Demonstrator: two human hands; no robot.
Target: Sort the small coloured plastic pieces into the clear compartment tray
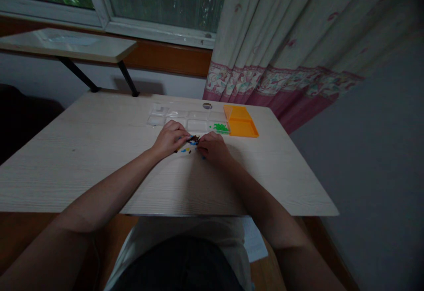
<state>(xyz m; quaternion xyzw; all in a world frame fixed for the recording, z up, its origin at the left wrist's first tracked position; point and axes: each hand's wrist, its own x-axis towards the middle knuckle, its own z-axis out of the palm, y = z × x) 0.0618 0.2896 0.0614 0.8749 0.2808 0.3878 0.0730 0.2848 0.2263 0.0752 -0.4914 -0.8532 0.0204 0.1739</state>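
Angled inward, left hand (171, 138) and right hand (213, 148) curl palm-down around the pieces (193, 139) (whether either grips any, I cannot tell).

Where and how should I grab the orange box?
I'd likely grip the orange box by its front half's right rim, coming from the right: it lies open, that rim is exposed, and its left edge sits right beside the clear tray.
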